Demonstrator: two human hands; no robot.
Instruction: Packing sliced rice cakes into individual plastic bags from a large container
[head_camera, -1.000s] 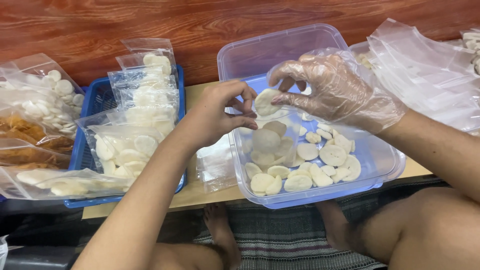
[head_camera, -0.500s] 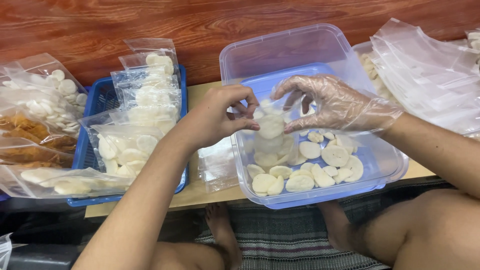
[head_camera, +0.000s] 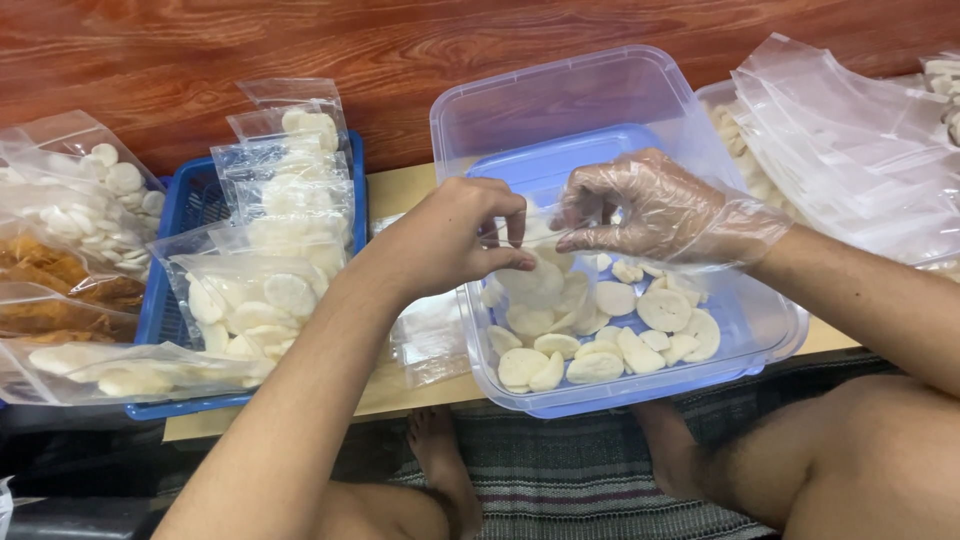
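Both hands dropped together: left hand pinches clear bag mouth, gloved right hand pinches opposite edge, bag hanging upright over plastic container.

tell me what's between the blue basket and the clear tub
In the head view, a bare strip of the tan board separates the blue basket from the clear tub; lower down, an empty clear bag lies on it.

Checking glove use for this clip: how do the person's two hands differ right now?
The right hand wears a clear disposable glove; the left hand is bare. The left hand sits over the near-left rim of the clear tub, the right hand over its middle. Both pinch the top of one small clear bag of white crackers.
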